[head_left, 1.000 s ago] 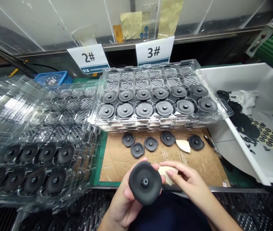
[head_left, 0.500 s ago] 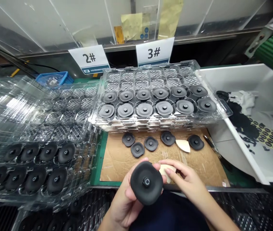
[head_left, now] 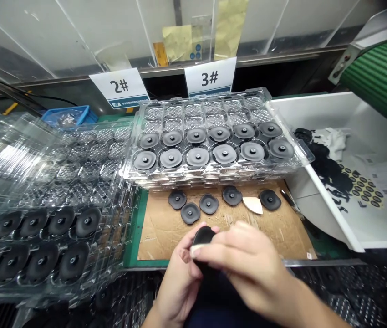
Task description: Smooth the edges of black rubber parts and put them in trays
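Observation:
My left hand (head_left: 181,278) is closed round the edge of a black rounded disc (head_left: 203,236), which is tipped up so only part of its dark face shows. My right hand (head_left: 248,259) is blurred and lies over the disc, its fingers pinched. A sliver of a cream wedge-shaped pad (head_left: 198,250) shows at its fingertips, against the disc; the rest is hidden. Beyond the hands, several black discs (head_left: 209,203) with small centre posts lie on a cardboard sheet (head_left: 159,237). Among them rests another cream wedge-shaped pad (head_left: 253,205).
Stacked clear trays (head_left: 180,172) behind the cardboard hold two rows of black discs. More clear trays (head_left: 111,214) stand at left, near a blue bin (head_left: 87,114). At right, a white bin (head_left: 337,218) holds dark scraps and stickers; a pen-like tool (head_left: 291,200) lies beside it.
My right hand has moved left, bringing the cream pad onto the disc. My left hand has tilted the disc, whose face was turned to me before. The view has shifted slightly.

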Demonstrator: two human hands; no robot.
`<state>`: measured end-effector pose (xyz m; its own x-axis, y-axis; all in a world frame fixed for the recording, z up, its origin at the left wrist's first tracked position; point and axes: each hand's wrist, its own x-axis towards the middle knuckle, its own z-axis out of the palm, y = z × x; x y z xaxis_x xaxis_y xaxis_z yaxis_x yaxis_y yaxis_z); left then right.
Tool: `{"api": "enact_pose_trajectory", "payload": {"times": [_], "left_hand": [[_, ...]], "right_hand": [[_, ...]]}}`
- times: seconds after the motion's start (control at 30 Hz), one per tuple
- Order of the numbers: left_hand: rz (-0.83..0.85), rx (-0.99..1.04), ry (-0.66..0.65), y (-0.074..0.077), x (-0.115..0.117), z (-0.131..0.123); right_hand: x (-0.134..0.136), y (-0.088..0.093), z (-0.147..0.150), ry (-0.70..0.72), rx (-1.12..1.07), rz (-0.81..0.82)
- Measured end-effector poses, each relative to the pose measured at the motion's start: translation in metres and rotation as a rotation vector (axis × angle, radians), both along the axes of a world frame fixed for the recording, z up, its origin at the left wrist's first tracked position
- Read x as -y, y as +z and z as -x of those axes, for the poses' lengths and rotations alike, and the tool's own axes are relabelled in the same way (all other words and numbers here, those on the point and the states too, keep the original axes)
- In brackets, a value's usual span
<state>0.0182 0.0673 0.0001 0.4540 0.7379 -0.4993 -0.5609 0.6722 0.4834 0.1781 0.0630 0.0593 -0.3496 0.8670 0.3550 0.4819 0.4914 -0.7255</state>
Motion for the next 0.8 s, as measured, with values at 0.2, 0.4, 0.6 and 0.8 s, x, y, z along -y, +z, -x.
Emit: {"api": "enact_pose_trajectory", "payload": {"times": [0.2, 0.4, 0.6, 0.8], "left_hand": [[-0.029, 0.02, 0.073, 0.001, 0.005, 0.002], [-0.019, -0.005, 0.157, 0.0, -0.002, 0.001], [0.015, 0.04, 0.137, -0.003, -0.005, 0.003], [-0.03, -0.001, 0.11, -0.004, -0.004, -0.004]], "right_hand": [[-0.002, -0.01, 0.003, -0.074, -0.131, 0.02], [-0.002, -0.063, -0.016, -0.419, -0.173, 0.435], [0.037, -0.131, -0.025, -0.462, -0.05, 0.577], [0.015, -0.07, -0.011, -0.602, -0.17, 0.409]]}}
